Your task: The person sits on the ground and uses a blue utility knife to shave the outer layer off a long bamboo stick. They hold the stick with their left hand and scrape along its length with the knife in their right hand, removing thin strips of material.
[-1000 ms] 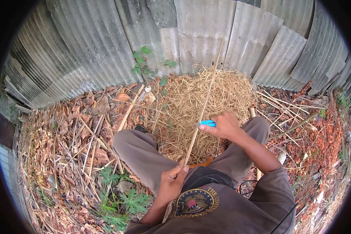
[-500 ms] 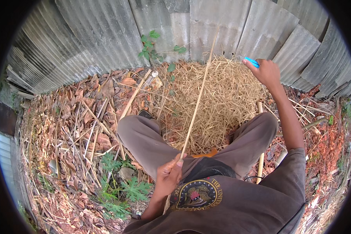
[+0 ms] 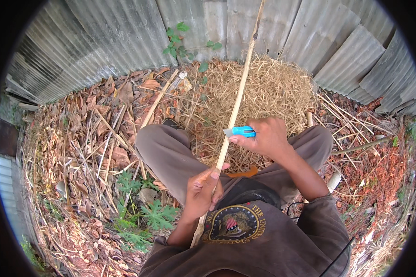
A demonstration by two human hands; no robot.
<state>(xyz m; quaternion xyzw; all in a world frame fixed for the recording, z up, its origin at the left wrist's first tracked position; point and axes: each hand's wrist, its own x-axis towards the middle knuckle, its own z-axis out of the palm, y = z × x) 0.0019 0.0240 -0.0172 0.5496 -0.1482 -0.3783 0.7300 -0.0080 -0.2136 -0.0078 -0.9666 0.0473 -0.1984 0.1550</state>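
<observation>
A long, thin pale wooden stick (image 3: 239, 99) slants from my lap up toward the metal fence, with a dark spot near its far end. My left hand (image 3: 203, 191) is closed around its lower part, in front of my shirt. In my right hand (image 3: 267, 135) is a blue box cutter (image 3: 243, 132), its short blade out. The blade lies against the stick, a little above my left hand.
A heap of dry shavings (image 3: 272, 92) lies between and beyond my knees. Corrugated metal sheets (image 3: 120, 37) stand behind it. Dry leaves and loose sticks (image 3: 111, 134) cover the ground at left, with a green plant (image 3: 159, 214). An orange object (image 3: 245, 172) lies near my lap.
My right hand has come in from the far right, bringing the box cutter down to the stick. The stick's far end now reaches higher in view. My left hand still grips it.
</observation>
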